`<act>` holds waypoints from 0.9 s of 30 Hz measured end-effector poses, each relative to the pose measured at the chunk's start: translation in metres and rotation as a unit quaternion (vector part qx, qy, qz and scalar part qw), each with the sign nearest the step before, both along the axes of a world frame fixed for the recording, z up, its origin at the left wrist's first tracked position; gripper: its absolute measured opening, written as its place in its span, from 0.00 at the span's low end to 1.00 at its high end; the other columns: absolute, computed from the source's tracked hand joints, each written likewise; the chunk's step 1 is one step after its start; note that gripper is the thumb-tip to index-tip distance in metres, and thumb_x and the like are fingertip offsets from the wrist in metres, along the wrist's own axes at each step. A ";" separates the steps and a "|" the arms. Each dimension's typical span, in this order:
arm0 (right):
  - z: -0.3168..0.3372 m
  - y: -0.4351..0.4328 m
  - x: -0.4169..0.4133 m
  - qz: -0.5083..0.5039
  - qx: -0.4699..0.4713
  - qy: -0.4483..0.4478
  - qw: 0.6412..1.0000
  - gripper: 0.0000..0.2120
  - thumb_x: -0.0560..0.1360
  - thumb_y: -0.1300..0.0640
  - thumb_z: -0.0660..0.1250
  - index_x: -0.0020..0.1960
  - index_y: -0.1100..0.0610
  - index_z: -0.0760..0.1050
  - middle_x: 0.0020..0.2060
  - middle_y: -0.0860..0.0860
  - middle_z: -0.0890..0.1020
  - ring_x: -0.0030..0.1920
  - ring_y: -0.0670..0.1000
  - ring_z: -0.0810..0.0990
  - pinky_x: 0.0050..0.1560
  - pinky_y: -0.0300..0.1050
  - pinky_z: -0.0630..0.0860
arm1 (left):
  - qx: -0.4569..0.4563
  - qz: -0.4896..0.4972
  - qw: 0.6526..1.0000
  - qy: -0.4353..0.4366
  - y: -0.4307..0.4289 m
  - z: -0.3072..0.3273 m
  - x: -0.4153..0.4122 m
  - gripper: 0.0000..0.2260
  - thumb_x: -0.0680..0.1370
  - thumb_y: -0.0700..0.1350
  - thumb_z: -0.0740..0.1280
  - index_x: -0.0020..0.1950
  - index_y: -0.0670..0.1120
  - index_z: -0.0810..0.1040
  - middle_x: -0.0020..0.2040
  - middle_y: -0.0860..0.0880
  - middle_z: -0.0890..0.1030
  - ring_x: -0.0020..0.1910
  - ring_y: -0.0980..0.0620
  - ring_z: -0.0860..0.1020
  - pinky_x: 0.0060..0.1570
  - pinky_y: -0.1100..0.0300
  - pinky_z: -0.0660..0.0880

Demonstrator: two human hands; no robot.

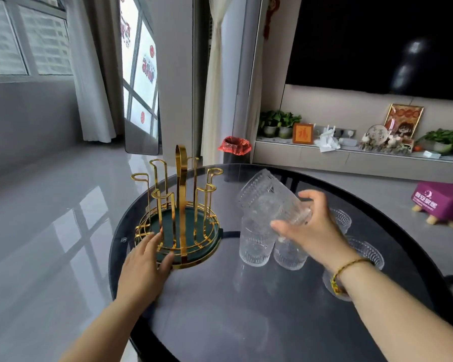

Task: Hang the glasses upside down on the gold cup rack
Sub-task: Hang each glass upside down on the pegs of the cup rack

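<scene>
The gold cup rack (179,197) stands on a green round tray at the left of the dark glass table (220,309); none of its looped prongs carries a glass. My left hand (144,267) rests on the rack's front rim, fingers spread against the wire. A ribbed clear glass (270,199) is lifted and tilted on its side, mouth toward the rack, with my right hand (309,226) gripping its base. Two more ribbed glasses (255,244) (289,250) stand upright just below it. Other glasses (369,250) sit partly hidden behind my right wrist.
The round table's edge curves close to the rack on the left. A bin lined with a red bag (234,148) stands on the floor beyond the table. A purple stool (441,202) sits at the right. A low shelf with plants and frames runs along the far wall.
</scene>
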State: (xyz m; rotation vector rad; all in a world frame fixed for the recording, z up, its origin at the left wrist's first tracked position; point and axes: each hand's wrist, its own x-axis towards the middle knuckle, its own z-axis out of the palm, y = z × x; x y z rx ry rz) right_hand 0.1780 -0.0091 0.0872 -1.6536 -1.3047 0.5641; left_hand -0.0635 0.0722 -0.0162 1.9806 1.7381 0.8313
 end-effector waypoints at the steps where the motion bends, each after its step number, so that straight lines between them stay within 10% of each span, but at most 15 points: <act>1: 0.010 0.010 0.000 -0.003 -0.006 -0.030 1.000 0.32 0.65 0.54 0.73 0.62 0.52 0.58 0.53 0.48 0.67 0.47 0.46 0.70 0.39 0.36 0.66 | -0.006 0.000 1.000 -0.006 0.004 -0.001 0.000 0.25 0.76 0.50 0.62 0.70 0.45 0.59 0.73 0.43 0.62 0.68 0.42 0.66 0.69 0.43 0.63; 9: 0.062 0.084 -0.001 0.013 -0.010 -0.115 0.993 0.32 0.66 0.52 0.73 0.64 0.55 0.60 0.61 0.51 0.66 0.56 0.47 0.63 0.54 0.40 0.63 | 0.029 -0.009 0.999 0.025 0.018 -0.020 -0.001 0.26 0.76 0.52 0.61 0.70 0.43 0.59 0.73 0.44 0.62 0.73 0.47 0.56 0.72 0.52 0.53; 15: 0.081 0.123 -0.014 0.048 -0.033 -0.198 0.978 0.33 0.67 0.52 0.73 0.65 0.57 0.59 0.52 0.50 0.66 0.52 0.48 0.67 0.49 0.39 0.64 | 0.025 -0.010 0.999 0.022 0.021 -0.023 -0.001 0.27 0.75 0.53 0.60 0.70 0.43 0.58 0.73 0.44 0.61 0.74 0.48 0.55 0.72 0.53 0.53; 27: 0.066 0.171 -0.051 0.137 -0.094 -0.309 0.936 0.35 0.65 0.53 0.73 0.67 0.54 0.61 0.66 0.54 0.68 0.62 0.53 0.70 0.55 0.42 0.67 | 0.013 -0.013 0.999 0.027 0.025 -0.025 -0.002 0.29 0.74 0.57 0.56 0.71 0.45 0.55 0.75 0.46 0.58 0.74 0.49 0.52 0.72 0.55 0.50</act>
